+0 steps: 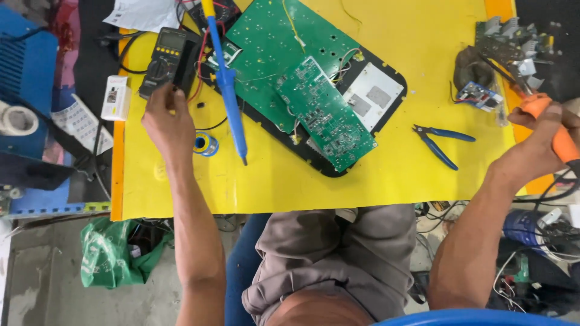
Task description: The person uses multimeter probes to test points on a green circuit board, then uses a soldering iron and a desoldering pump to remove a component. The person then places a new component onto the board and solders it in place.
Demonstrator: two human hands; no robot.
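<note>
My left hand [169, 124] rests on the yellow table [374, 175], its fingertips touching the lower edge of a black multimeter [166, 57]. Just right of it lies a small spool of solder wire [205, 143] and a blue desoldering pump [229, 90]. My right hand [538, 145] grips the orange handle of a soldering iron [553, 121] at the table's right edge, its tip pointing up-left toward a cluster of small boards [510, 42]. Two green circuit boards [314, 102] lie on a black panel [368, 96] in the middle.
Blue-handled cutters [441, 140] lie right of the boards. A white small box [115, 98] sits at the left table edge, a tape roll [15, 119] on a blue case beyond it. A green bag [112, 253] and tangled cables [544, 241] are on the floor.
</note>
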